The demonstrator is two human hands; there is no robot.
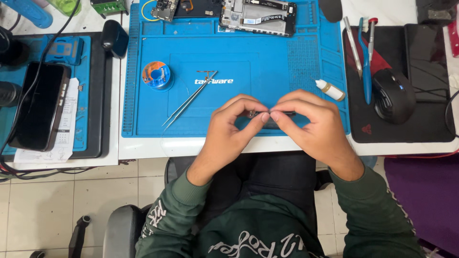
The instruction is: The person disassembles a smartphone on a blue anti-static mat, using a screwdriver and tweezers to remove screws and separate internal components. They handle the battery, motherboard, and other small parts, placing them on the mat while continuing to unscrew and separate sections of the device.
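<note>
My left hand [229, 129] and my right hand [311, 126] meet over the near edge of a blue work mat [267, 62]. Both pinch a small dark part [270, 114] between thumb and fingertips; most of it is hidden by my fingers. A pair of metal tweezers [189, 100] lies on the mat just left of my left hand. A spool of solder wire [156, 75] sits further left. A small white bottle [330, 90] lies right of my right hand.
An opened phone chassis [258, 16] and circuit boards lie at the mat's far edge. A dark phone [40, 105] rests on a second mat at left. At right, a black mouse [393, 95] and hand tools [366, 57] sit on a black pad.
</note>
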